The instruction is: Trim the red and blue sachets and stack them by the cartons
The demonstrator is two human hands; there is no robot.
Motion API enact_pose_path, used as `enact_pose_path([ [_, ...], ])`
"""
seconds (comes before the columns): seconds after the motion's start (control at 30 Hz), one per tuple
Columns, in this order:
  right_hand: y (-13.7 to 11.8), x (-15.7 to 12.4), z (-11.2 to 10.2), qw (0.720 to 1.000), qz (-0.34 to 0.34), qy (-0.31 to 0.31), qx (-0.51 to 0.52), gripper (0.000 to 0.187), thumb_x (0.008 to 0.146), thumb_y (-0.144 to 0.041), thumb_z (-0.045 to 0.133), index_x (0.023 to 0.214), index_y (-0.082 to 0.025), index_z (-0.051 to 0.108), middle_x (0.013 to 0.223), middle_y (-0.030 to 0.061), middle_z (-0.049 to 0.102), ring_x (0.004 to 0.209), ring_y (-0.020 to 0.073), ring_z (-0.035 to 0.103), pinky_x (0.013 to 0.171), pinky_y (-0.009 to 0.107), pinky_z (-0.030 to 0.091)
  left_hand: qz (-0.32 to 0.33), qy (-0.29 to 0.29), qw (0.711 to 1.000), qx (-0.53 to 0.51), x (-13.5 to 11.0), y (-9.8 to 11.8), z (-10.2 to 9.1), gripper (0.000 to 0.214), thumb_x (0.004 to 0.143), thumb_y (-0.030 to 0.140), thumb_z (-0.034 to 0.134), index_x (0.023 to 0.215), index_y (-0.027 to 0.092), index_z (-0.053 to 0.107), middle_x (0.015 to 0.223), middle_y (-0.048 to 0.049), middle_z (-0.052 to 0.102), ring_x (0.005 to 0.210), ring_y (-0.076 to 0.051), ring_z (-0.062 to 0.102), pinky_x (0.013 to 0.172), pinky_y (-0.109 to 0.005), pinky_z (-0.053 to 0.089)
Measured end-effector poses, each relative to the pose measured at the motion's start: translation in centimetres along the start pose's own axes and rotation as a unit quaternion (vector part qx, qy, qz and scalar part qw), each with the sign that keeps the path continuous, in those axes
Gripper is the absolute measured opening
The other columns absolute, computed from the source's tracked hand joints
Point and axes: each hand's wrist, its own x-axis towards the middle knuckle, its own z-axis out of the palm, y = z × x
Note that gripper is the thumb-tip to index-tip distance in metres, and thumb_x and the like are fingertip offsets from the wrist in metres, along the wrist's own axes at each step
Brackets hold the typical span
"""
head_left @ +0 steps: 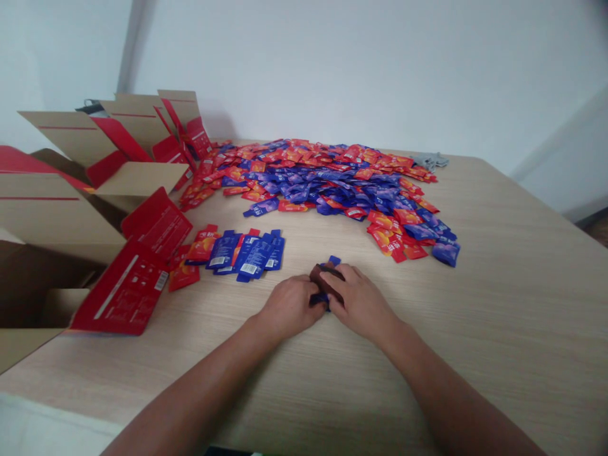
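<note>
Over the near middle of the table, my right hand (363, 303) is closed around a dark brown block (325, 278). Beneath the block lies a blue sachet (335, 260), mostly hidden, with its blue ends poking out above and below. My left hand (291, 308) is closed at the left side, its curled fingers and thumb gripping the sachet's edge against the block. Left of my hands, several blue sachets (255, 256) lie overlapping with back labels up, beside red-orange sachets (203, 246).
A large heap of red and blue sachets (327, 180) spreads across the back of the wooden table (498, 266). Several open red cardboard boxes (128, 285) stand along the left, flaps sticking out. A grey crumpled item (431, 161) lies at the back right.
</note>
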Motion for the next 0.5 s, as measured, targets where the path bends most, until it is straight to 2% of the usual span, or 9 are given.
enact_pose_path([
  [0.13,0.5,0.4,0.3,0.999,0.041,0.002,-0.017,0.047,0.099,-0.021,0.061,0.146,-0.027,0.065,0.145,0.0131,0.060,0.127,0.0300,0.060,0.111,0.048,0.052,-0.004,-0.009,1.000,0.008,0.0,0.3,-0.3,0.017,0.093,0.035,0.068,0.088,0.022,0.077,0.093,-0.0054,0.076,0.080,-0.021,0.069,0.071,-0.031,0.048],
  [0.3,1.7,1.7,0.8,0.993,0.102,-0.001,-0.062,0.048,0.102,-0.024,0.058,0.150,-0.027,0.063,0.151,0.0136,0.060,0.129,0.0319,0.059,0.112,0.049,0.050,-0.002,-0.012,1.000,0.022,-0.1,0.5,-0.5,0.017,0.094,0.036,0.066,0.094,0.023,0.078,0.092,-0.0050,0.076,0.078,-0.021,0.068,0.070,-0.031,0.047],
  [0.5,2.1,2.2,1.0,0.986,0.146,0.026,-0.081,0.050,0.104,-0.023,0.054,0.153,-0.023,0.061,0.156,0.0151,0.058,0.130,0.0332,0.058,0.111,0.050,0.050,0.015,-0.017,0.999,0.030,-0.4,0.4,-0.8,0.023,0.086,0.026,0.066,0.104,0.023,0.079,0.094,-0.0053,0.077,0.078,-0.022,0.068,0.070,-0.032,0.048],
])
